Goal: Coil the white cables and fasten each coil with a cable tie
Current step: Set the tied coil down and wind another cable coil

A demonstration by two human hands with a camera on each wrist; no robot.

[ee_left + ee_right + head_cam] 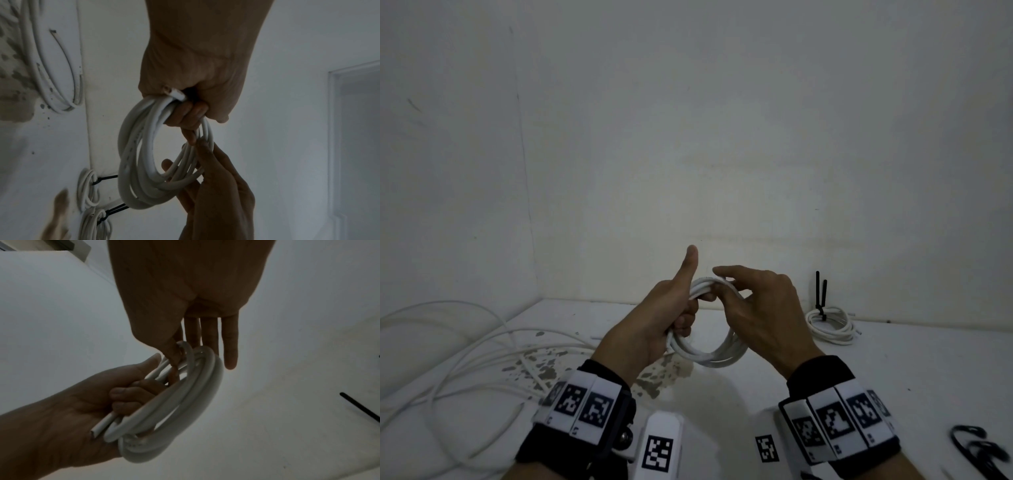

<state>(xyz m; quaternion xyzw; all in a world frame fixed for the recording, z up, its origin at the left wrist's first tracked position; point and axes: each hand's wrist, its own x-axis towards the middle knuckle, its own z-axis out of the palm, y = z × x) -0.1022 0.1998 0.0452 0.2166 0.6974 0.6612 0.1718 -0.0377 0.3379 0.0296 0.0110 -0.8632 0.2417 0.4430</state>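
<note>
a left hand (664,318) grips a white cable coil (709,356) above the table (893,359), fingers curled round it, thumb up. the right hand (763,308) pinches its far side, fingers nearly straight. best to bunch the turns evenly and hold firm before reaching for a cable tie (976,445).

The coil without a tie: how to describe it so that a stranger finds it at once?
Above the middle of the white table, two hands meet. The left hand grips a coil of white cable in the air, the right hand pinching it. Unlike the coils lying at the back right, bound with black cable ties, it has none.
</note>
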